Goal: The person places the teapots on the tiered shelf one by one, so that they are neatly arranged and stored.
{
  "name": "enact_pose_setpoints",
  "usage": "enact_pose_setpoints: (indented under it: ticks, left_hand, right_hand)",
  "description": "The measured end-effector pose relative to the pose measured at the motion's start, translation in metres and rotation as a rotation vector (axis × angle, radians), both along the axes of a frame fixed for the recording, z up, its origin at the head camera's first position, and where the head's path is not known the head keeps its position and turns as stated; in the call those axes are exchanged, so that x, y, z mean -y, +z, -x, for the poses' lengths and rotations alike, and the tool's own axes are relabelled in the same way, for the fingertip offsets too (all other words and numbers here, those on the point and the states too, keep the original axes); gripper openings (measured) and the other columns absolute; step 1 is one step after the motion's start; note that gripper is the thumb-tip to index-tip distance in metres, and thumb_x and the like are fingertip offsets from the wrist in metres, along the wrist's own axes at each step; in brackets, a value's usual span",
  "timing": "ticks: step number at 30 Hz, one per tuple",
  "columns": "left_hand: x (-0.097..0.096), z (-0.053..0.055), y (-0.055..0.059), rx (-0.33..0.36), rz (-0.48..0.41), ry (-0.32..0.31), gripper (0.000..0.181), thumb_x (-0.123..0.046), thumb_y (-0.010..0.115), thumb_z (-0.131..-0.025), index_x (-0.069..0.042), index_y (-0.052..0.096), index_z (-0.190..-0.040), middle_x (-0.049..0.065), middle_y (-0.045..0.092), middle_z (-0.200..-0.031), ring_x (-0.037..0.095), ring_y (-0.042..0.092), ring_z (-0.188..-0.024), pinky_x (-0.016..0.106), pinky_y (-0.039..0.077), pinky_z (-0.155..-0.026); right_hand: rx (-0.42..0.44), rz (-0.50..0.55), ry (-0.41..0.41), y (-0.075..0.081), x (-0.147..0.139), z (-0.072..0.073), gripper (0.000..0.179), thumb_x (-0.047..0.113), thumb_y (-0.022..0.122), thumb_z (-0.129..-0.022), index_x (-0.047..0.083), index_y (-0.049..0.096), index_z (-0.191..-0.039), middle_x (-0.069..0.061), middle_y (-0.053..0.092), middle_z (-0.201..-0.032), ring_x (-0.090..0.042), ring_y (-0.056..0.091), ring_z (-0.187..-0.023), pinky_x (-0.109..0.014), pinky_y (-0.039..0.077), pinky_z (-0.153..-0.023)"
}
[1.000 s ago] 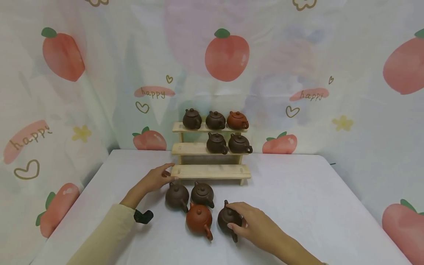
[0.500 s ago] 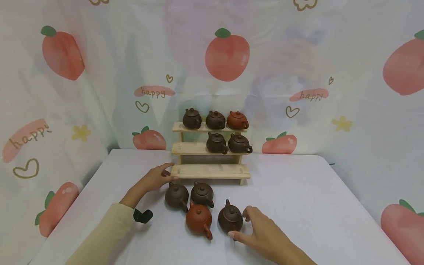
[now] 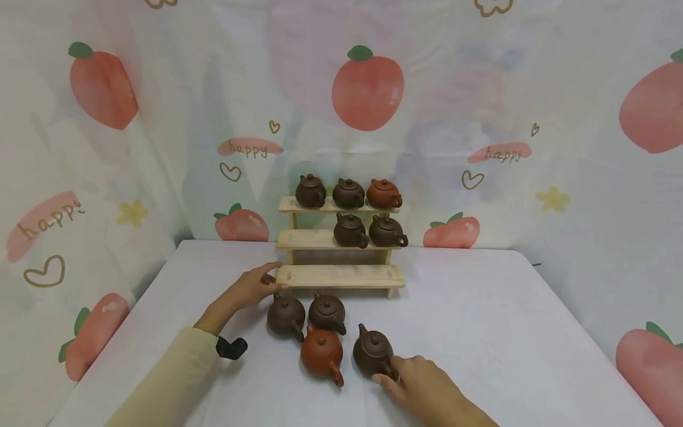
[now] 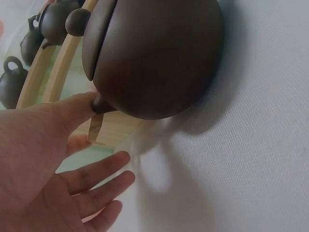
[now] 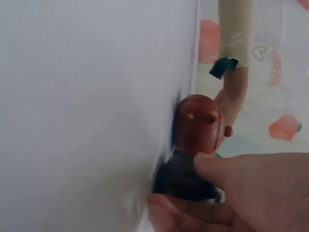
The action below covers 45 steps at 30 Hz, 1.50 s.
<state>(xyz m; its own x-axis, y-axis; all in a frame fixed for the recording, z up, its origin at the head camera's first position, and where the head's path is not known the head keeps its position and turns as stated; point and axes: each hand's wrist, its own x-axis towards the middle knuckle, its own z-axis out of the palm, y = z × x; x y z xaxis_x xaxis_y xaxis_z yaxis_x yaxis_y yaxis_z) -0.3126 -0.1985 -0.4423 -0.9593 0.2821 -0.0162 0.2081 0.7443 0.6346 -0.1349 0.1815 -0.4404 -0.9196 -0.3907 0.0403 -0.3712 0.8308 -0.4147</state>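
Observation:
In the head view, my right hand [image 3: 427, 388] pinches the handle of a dark brown teapot [image 3: 373, 353], which stands on the table. In the right wrist view, thumb and fingers close round the dark, blurred teapot [image 5: 186, 176]. My left hand [image 3: 251, 287] holds the left end of the lowest board of a wooden three-tier shelf [image 3: 341, 276], thumb at the front and index finger behind; its other fingers spread loosely. Left of the gripped teapot stand a reddish-brown teapot [image 3: 321, 354] and two dark teapots [image 3: 286, 316], [image 3: 326, 312] in front of the shelf.
On the top tier stand two dark teapots [image 3: 310, 191] and a reddish one [image 3: 383, 194]. Two more dark teapots [image 3: 350, 230] occupy the right part of the middle tier. A white cloth covers the table [image 3: 480, 320], and printed fabric [image 3: 368, 154] hangs behind.
My right hand has let go of the dark teapot's body, drawn back and taken its handle. The teapot has turned slightly, handle toward the right. My left hand has stayed at the shelf.

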Motion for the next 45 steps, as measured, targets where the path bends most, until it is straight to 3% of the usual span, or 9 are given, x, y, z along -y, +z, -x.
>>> enact_pose_setpoints:
  ticks: [3, 8, 14, 20, 29, 34, 39, 45]
  left_hand:
    - [0.0, 0.0, 0.0, -0.003, 0.001, -0.002, 0.072, -0.041, 0.072, -0.101, -0.005, 0.046, -0.158, 0.027, 0.07, -0.128, 0.042, 0.067, -0.121, 0.056, 0.055, -0.098]
    - [-0.001, 0.0, 0.001, -0.011, 0.005, -0.012, 0.072, -0.041, 0.072, -0.101, -0.005, 0.046, -0.157, 0.027, 0.071, -0.127, 0.042, 0.068, -0.12, 0.057, 0.055, -0.098]
    - [-0.001, -0.002, 0.002, 0.005, 0.001, -0.003, 0.072, -0.041, 0.072, -0.101, -0.005, 0.046, -0.158, 0.027, 0.07, -0.129, 0.042, 0.067, -0.121, 0.056, 0.055, -0.098]
    - [-0.002, -0.002, 0.003, 0.01, 0.006, 0.001, 0.072, -0.041, 0.071, -0.102, -0.005, 0.045, -0.158, 0.027, 0.069, -0.13, 0.042, 0.066, -0.122, 0.057, 0.055, -0.099]
    - [-0.001, -0.002, 0.004, 0.003, 0.008, -0.005, 0.073, -0.041, 0.071, -0.101, -0.004, 0.045, -0.158, 0.028, 0.07, -0.129, 0.043, 0.067, -0.122, 0.057, 0.055, -0.098]
    - [-0.001, -0.002, 0.003, 0.0, 0.003, -0.007, 0.072, -0.04, 0.072, -0.101, -0.005, 0.046, -0.158, 0.027, 0.07, -0.128, 0.043, 0.067, -0.122, 0.058, 0.054, -0.099]
    - [-0.001, -0.002, 0.003, -0.002, -0.005, -0.006, 0.071, -0.04, 0.072, -0.101, -0.006, 0.047, -0.157, 0.027, 0.07, -0.128, 0.042, 0.067, -0.122, 0.058, 0.053, -0.101]
    - [0.0, -0.001, 0.002, -0.005, -0.004, -0.002, 0.071, -0.039, 0.073, -0.1, -0.006, 0.047, -0.157, 0.026, 0.071, -0.128, 0.042, 0.067, -0.122, 0.058, 0.053, -0.101]
  right_hand:
    - [-0.015, -0.007, -0.026, -0.003, 0.002, 0.001, 0.037, 0.041, 0.073, -0.099, 0.015, 0.059, -0.076, 0.006, 0.05, -0.062, -0.01, 0.048, -0.057, -0.03, 0.038, -0.052]
    - [0.026, 0.0, -0.031, -0.005, -0.001, 0.008, 0.024, 0.03, 0.072, -0.101, 0.01, 0.065, -0.089, 0.0, 0.066, -0.075, -0.014, 0.063, -0.069, -0.036, 0.047, -0.059]
    - [0.068, 0.064, 0.01, -0.007, -0.008, 0.013, 0.022, 0.028, 0.068, -0.103, 0.012, 0.06, -0.09, 0.006, 0.059, -0.074, -0.008, 0.048, -0.066, -0.03, 0.042, -0.06]
    - [0.063, 0.088, 0.03, -0.011, -0.011, 0.015, 0.022, 0.029, 0.067, -0.104, 0.013, 0.06, -0.09, 0.009, 0.056, -0.074, -0.007, 0.046, -0.066, -0.028, 0.041, -0.06]
    - [-0.074, 0.139, 0.076, -0.018, -0.019, 0.017, 0.023, 0.031, 0.068, -0.104, 0.02, 0.058, -0.086, 0.016, 0.051, -0.071, 0.001, 0.045, -0.065, -0.022, 0.041, -0.06]
    - [-0.101, 0.173, 0.081, -0.016, -0.021, 0.022, 0.024, 0.03, 0.068, -0.104, 0.02, 0.058, -0.084, 0.017, 0.048, -0.069, 0.003, 0.043, -0.063, -0.021, 0.041, -0.059]
    - [-0.134, 0.187, 0.077, -0.01, -0.019, 0.027, 0.025, 0.025, 0.069, -0.104, 0.019, 0.056, -0.083, 0.018, 0.041, -0.067, 0.004, 0.039, -0.06, -0.02, 0.038, -0.056]
    - [-0.176, 0.191, 0.068, 0.008, -0.013, 0.038, 0.027, 0.02, 0.07, -0.103, 0.019, 0.055, -0.081, 0.017, 0.042, -0.065, 0.004, 0.038, -0.058, -0.02, 0.038, -0.054]
